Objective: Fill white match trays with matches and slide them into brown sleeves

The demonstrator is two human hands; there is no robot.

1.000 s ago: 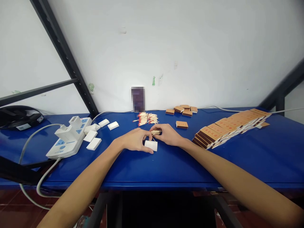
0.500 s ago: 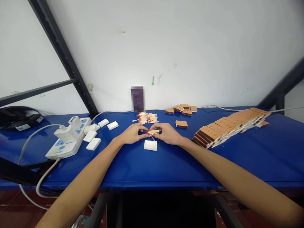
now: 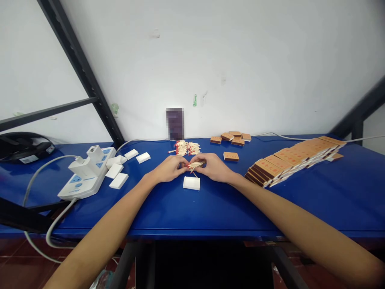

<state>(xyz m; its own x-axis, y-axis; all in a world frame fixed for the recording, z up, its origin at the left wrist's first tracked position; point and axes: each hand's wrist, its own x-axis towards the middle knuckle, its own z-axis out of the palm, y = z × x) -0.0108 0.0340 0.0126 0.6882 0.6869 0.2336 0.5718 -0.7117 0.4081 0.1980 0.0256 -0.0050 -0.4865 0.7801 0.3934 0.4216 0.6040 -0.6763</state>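
Observation:
A small bunch of matches with red heads lies between my two hands. My left hand closes on the red-head end, and my right hand closes on the bare-stick end. One or two sticks poke out askew below the bunch. Just in front of it, nearer to me, a white matchbox tray rests on the blue table. Right behind my hands is a larger heap of loose matches, in two clumps.
Several white trays lie left, beside a white power strip with cables. Several matchboxes sit near the wall, and one matchbox lies nearer. Long stacked rows of matchboxes stand right. Dark metal frame bars rise left.
Very little differs: the view has shifted slightly, and both hands stay at the bunch of matches, with the sticks lying a little more level.

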